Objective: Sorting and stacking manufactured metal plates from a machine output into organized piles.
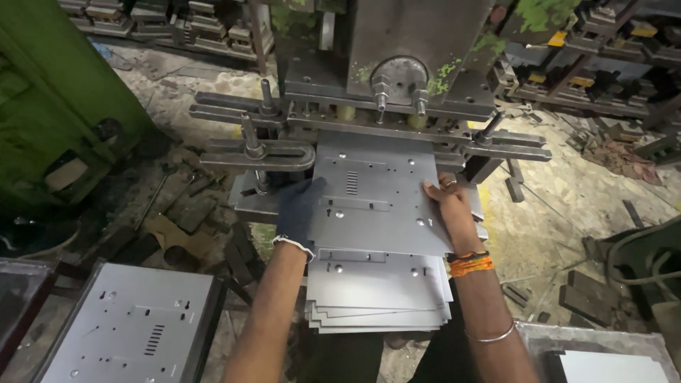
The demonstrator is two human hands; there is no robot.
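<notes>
While both hands, the gloved left hand (298, 211) and bare right hand (447, 202), grip the punched metal sheet (376, 198), it seems being fed into the press die (386, 124), needing careful alignment.

Littered concrete floor (546, 220); green machine (50, 92) left; dim light

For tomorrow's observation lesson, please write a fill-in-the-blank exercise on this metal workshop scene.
1. The left hand wears a dark ____.
2. Both hands hold a grey punched metal ____ at the press.
3. The right hand has orange thread around its ____.
4. Below lies a ____ of similar sheets.

Missing words: glove; sheet; wrist; stack
</notes>
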